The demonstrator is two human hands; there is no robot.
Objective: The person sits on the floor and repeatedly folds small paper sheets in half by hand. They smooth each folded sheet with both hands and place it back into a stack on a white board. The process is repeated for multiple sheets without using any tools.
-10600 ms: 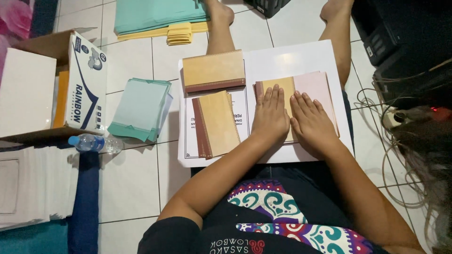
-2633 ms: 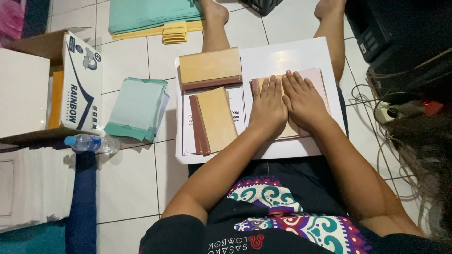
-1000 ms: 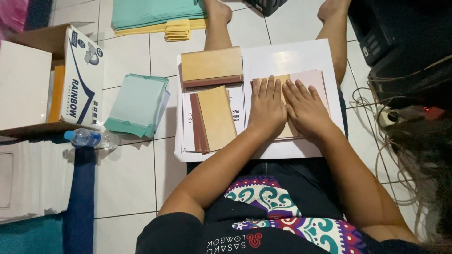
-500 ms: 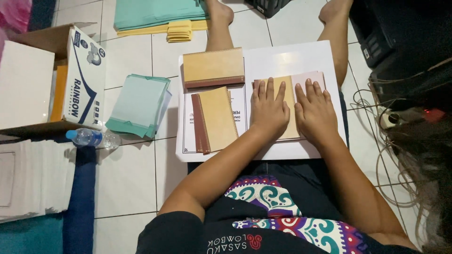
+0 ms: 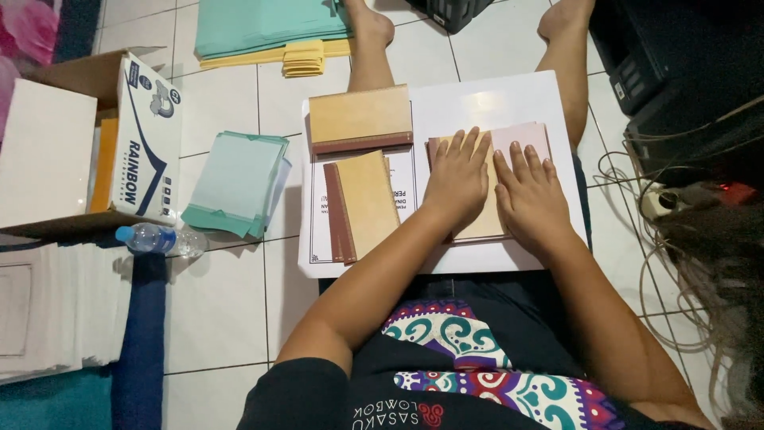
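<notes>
both palms flat on a half-covered booklet

the left hand [image 5: 460, 177] and right hand [image 5: 530, 197] lay side by side, fingers spread, pressing flat on an open booklet [image 5: 521, 142] with a tan cover and pale pink page. it sat on the white board [image 5: 485, 99] across the person's lap, right of two finished tan booklets [image 5: 360, 118] [image 5: 362, 205] with maroon spines. its long axis appeared to run away from the body, toward the feet. uneven pressure could probably have creased the cover or skewed it off the page edge; the board, resting only on the legs, might have tipped.
</notes>
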